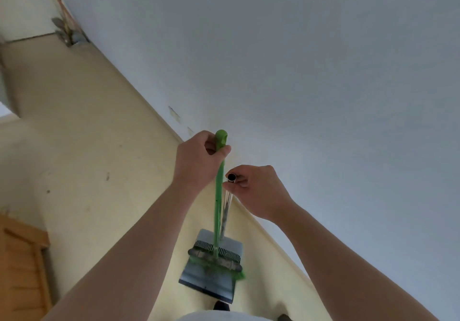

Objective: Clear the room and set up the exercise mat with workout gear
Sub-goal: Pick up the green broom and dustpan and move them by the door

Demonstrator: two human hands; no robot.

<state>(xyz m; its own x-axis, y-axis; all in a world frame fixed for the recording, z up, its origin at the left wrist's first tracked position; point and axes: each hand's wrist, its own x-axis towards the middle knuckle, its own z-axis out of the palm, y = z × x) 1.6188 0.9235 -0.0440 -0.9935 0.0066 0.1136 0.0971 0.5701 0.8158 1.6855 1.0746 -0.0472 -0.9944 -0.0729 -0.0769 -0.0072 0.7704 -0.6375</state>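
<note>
I see a bright green broom (218, 208) and a dark grey dustpan (206, 282) with a shiny silver handle (228, 201). The floor (87, 146) is pale yellow with dark specks, the wall (323, 71) plain bluish white, the wood panel (20, 271) orange-brown.

Broom handle (218, 196) left of dustpan handle (227, 208); broom head (214, 261) on dustpan (206, 286), by wall (323, 71).

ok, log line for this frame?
left hand: grips green broom handle | right hand: pinches dustpan handle | broom head: across dustpan
</note>
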